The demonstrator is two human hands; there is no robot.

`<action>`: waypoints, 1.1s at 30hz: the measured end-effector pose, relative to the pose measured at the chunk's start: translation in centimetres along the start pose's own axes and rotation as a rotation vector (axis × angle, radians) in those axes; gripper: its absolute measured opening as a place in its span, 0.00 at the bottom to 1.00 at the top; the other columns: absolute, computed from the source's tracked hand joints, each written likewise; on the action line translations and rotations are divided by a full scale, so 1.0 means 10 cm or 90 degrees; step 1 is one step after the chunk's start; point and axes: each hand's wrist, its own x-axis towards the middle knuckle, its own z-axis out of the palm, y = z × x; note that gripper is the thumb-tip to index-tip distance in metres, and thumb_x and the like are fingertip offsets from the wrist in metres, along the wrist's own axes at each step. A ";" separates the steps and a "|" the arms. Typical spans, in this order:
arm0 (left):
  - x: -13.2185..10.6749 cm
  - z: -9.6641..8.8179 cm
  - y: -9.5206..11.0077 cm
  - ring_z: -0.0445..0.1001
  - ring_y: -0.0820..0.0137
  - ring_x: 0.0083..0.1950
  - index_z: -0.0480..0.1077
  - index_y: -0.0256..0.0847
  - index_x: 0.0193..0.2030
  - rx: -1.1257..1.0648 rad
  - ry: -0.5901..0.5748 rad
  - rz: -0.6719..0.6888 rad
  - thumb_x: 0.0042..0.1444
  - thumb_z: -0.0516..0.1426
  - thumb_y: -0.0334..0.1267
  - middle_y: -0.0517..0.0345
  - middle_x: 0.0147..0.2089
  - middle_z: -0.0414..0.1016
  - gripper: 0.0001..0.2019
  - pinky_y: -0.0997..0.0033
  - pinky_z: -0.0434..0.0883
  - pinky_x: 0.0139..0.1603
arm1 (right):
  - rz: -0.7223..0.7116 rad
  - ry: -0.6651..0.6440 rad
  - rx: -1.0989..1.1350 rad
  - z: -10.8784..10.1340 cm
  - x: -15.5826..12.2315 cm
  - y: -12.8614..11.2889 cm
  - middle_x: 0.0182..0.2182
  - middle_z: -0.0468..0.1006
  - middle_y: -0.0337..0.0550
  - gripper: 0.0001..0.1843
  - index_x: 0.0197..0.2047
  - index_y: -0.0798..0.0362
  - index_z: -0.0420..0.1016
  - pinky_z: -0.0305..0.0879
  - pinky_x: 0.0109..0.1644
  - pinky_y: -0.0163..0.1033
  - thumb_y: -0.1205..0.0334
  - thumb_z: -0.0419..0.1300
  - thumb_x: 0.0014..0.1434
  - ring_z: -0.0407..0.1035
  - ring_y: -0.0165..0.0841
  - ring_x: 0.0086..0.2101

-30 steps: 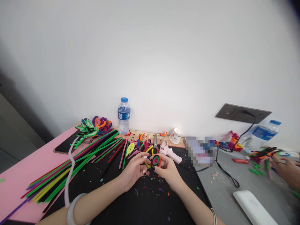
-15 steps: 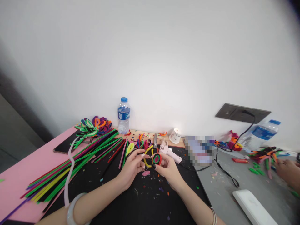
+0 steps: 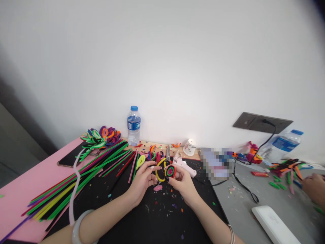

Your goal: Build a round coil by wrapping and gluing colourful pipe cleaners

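Note:
Between the thumb and fingers of my right hand (image 3: 183, 181) is a round pipe-cleaner coil (image 3: 171, 171), red outside with green, black and pink rings within. A yellow pipe-cleaner loop (image 3: 157, 174) shows beside the coil, between my two hands; whether it is joined to the coil I cannot tell. My left hand (image 3: 142, 179) is at the loop's left side, fingers apart and stretched toward it, with nothing visible in its grasp. Just behind my right hand lies a pale pink glue gun (image 3: 185, 167). A pink oval piece (image 3: 157, 188) rests on the black mat below the loop.
Long coloured pipe cleaners (image 3: 76, 183) spread over the left side, with bent loops (image 3: 101, 135) behind. A water bottle (image 3: 134, 127), scissors (image 3: 168, 153) and a paper cup (image 3: 189, 147) stand or lie along the wall. At right are a white box-like object (image 3: 275, 225) and another person's hand (image 3: 315, 188).
My left fingers have drawn slightly away from the yellow loop and spread. The coil has turned a little in my right hand. The other person's hand at right has shifted.

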 end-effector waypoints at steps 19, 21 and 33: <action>0.01 0.04 0.02 0.78 0.68 0.33 0.65 0.44 0.44 -0.131 -0.011 -0.023 0.53 0.58 0.30 0.62 0.32 0.71 0.12 0.62 0.73 0.44 | -0.007 -0.018 0.002 -0.02 0.00 0.07 0.21 0.68 0.32 0.16 0.37 0.51 0.74 0.60 0.28 0.34 0.59 0.70 0.44 0.64 0.29 0.24; 0.01 0.03 0.01 0.76 0.72 0.30 0.66 0.44 0.43 -0.133 -0.012 -0.021 0.54 0.58 0.30 0.63 0.31 0.70 0.11 0.63 0.73 0.42 | -0.006 -0.020 0.005 -0.02 0.00 0.06 0.20 0.67 0.31 0.17 0.38 0.51 0.74 0.60 0.28 0.34 0.59 0.70 0.44 0.63 0.29 0.24; 0.01 0.00 -0.01 0.75 0.71 0.30 0.65 0.42 0.48 -0.080 -0.036 -0.014 0.54 0.59 0.35 0.51 0.41 0.77 0.15 0.64 0.73 0.40 | -0.015 -0.016 0.015 -0.01 0.01 0.04 0.19 0.63 0.30 0.14 0.37 0.52 0.74 0.57 0.27 0.33 0.61 0.68 0.46 0.60 0.29 0.23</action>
